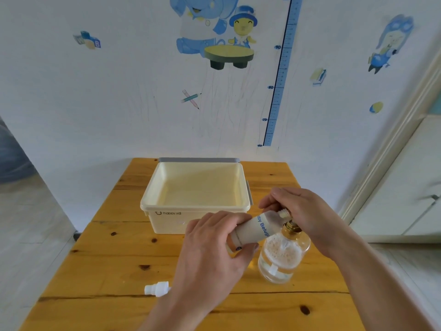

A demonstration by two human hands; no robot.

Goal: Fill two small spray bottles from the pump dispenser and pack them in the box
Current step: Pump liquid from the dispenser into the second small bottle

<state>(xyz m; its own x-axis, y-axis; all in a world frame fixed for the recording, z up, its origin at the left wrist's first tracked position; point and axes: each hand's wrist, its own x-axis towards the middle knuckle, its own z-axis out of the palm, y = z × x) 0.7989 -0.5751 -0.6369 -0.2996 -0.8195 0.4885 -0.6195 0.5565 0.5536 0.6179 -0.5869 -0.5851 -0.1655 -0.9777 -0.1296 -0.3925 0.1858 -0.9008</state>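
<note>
My left hand (212, 249) grips a small white spray bottle (256, 229) with blue lettering, tilted so its open neck points right toward the pump. My right hand (307, 216) covers the gold pump head of a clear glass dispenser (282, 259) holding foamy liquid; its fingers curl over the top. The bottle's mouth sits right by the pump nozzle under my right hand. A white spray cap (156, 289) lies on the table at the lower left. The cream plastic box (167, 219) stands open behind my hands.
The wooden table (119, 259) stands against a wall with cartoon stickers. A grey lid (198, 160) lies behind the box. A white door frame rises at the right, and floor shows at the left.
</note>
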